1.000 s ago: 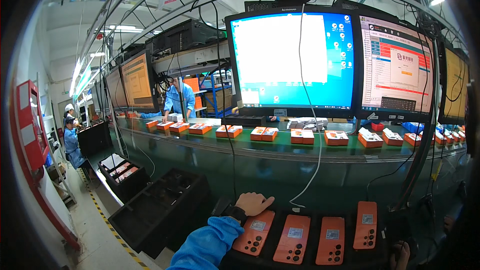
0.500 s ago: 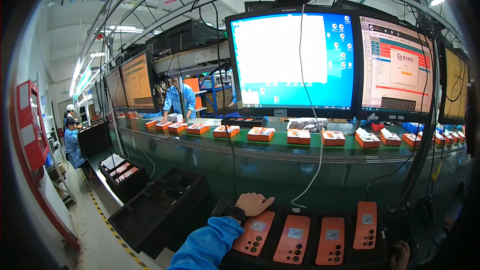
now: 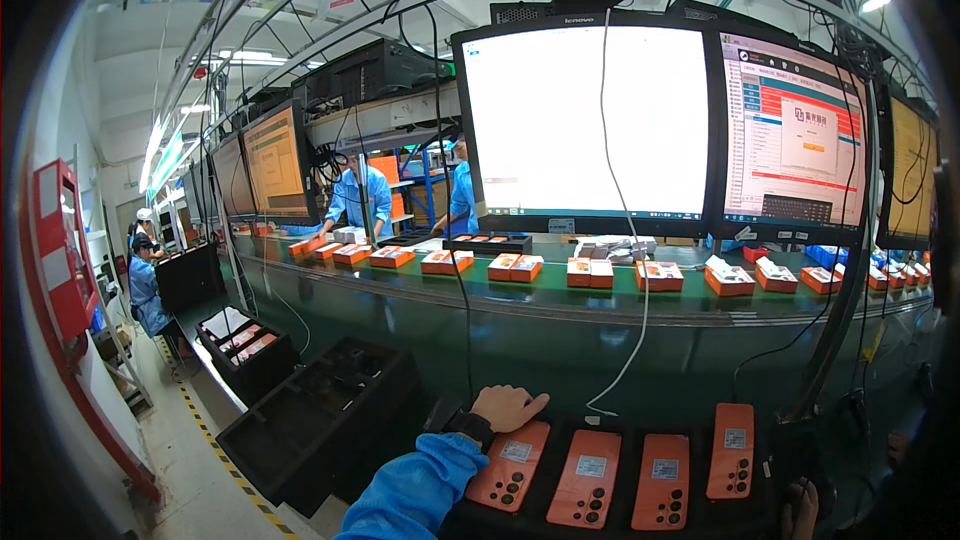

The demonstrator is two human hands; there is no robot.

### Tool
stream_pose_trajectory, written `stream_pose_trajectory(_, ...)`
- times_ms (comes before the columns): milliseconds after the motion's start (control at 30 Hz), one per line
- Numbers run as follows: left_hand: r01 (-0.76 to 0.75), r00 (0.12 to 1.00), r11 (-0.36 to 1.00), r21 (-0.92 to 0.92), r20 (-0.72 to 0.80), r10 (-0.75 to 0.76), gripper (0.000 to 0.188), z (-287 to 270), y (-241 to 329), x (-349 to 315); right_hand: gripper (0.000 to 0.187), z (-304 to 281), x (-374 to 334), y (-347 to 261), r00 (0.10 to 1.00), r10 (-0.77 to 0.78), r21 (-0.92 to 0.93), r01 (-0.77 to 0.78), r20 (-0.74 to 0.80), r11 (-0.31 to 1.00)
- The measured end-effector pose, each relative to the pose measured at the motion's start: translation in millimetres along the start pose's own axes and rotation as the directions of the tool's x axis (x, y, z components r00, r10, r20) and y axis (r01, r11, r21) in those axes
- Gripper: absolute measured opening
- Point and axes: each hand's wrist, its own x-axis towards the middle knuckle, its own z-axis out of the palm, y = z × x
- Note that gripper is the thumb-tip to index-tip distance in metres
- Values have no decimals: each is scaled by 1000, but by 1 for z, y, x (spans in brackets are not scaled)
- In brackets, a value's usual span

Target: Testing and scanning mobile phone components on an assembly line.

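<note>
Four orange-red phones lie back up in a dark tray along the lower edge, each with a pale label and a cluster of camera lenses: a leftmost phone [image 3: 509, 467], a second phone [image 3: 584, 478], a third phone [image 3: 662, 483] and a rightmost phone [image 3: 731, 451]. My left hand [image 3: 508, 407], in a blue sleeve with a black wristband, rests at the far end of the leftmost phone. One digit stretches to the right; the others are partly hidden. My right hand [image 3: 801, 510] shows only dimly beside the tray's right side, its fingers mostly in shadow.
A large monitor [image 3: 590, 120] stands ahead, with a second monitor [image 3: 795, 130] to its right. Behind the bench runs a green conveyor [image 3: 420, 290] carrying orange-and-white boxes [image 3: 590, 271]. Black foam trays [image 3: 325, 410] sit at left. A white cable [image 3: 640, 330] hangs down in front.
The large monitor's screen has turned almost wholly white. The boxes on the conveyor have shifted slightly left. Another blue-clad person shows more behind the monitor. My left hand and the phones stay put.
</note>
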Motion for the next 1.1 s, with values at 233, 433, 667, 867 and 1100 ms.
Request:
stream_pose_trajectory(233,15,1000,1000,-9,25,-15,59,-2,1,1,35,1,0,2,1000,7,-22,-7,10,1000)
stream_pose_trajectory(433,11,1000,1000,-9,21,-11,61,0,1,1,35,3,-1,4,1000,16,-40,-16,-2,999)
stream_pose_trajectory(667,13,1000,1000,5,20,-13,60,2,0,1,36,-2,0,-5,1000,12,-21,-12,-2,1000)
stream_pose_trajectory(867,13,1000,1000,11,28,-14,59,-2,2,-1,37,-4,1,-8,1000,12,75,-11,-12,997)
stream_pose_trajectory(1100,-3,1000,1000,4,-4,3,59,0,0,-1,40,-2,-1,-2,998,-40,74,43,-44,996)
